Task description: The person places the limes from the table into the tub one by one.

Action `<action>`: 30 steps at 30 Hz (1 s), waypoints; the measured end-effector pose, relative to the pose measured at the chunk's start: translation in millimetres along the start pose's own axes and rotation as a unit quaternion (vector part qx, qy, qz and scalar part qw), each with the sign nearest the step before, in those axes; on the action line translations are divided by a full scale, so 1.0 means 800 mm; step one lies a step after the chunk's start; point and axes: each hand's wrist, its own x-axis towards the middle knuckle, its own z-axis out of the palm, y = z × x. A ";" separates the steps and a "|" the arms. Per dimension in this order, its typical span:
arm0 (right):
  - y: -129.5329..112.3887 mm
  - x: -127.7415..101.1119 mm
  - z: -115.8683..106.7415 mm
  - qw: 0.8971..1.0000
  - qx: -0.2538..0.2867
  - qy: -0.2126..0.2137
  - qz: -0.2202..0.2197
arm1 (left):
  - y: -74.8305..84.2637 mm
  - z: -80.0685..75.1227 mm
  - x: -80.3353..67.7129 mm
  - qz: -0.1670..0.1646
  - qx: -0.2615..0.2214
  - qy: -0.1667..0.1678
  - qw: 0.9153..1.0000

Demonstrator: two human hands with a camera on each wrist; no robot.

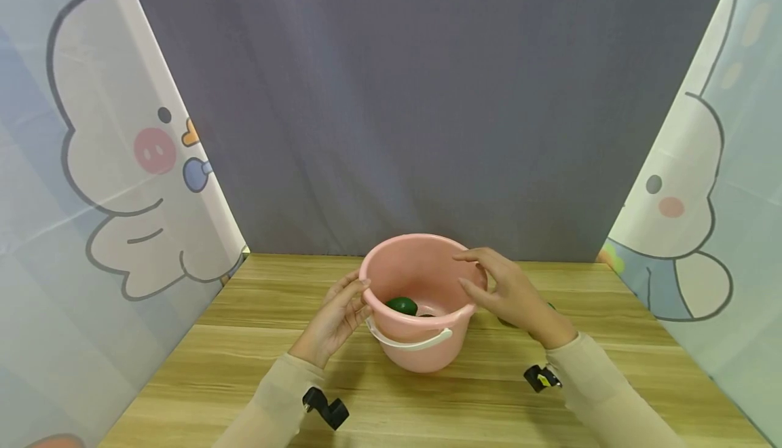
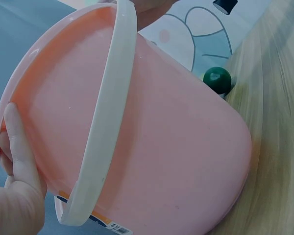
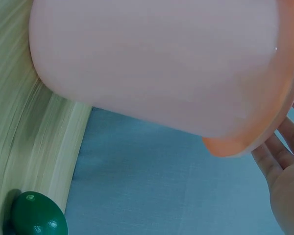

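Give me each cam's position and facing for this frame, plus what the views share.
Head: worn on the head, looks forward and down at the wooden table; shows both forearms, left hand and right hand at the rim of the pink bucket.
Left wrist: sits beside the bucket's outer wall and white handle; left fingers on the rim.
Right wrist: low by the table, looks at the bucket's far side; right fingers show.
Shared: both wrist views catch the bucket and a green fruit on the table.

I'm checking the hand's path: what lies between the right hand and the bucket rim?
Nothing: in the right wrist view, right hand and pink bucket rim show only grey backdrop between.
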 end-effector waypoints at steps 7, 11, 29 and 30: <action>0.005 -0.006 -0.005 1.000 -0.002 -0.003 0.007 | 0.000 -0.001 0.000 0.001 0.002 -0.001 1.000; 0.008 -0.009 -0.009 1.000 -0.003 0.001 -0.001 | -0.001 -0.001 0.000 0.000 0.002 0.005 1.000; 0.016 -0.021 -0.026 0.999 -0.039 -0.014 0.024 | -0.001 -0.001 0.000 -0.001 0.005 0.001 1.000; 0.017 -0.022 -0.026 0.999 -0.040 -0.013 0.024 | -0.001 -0.001 0.000 -0.001 0.005 0.001 1.000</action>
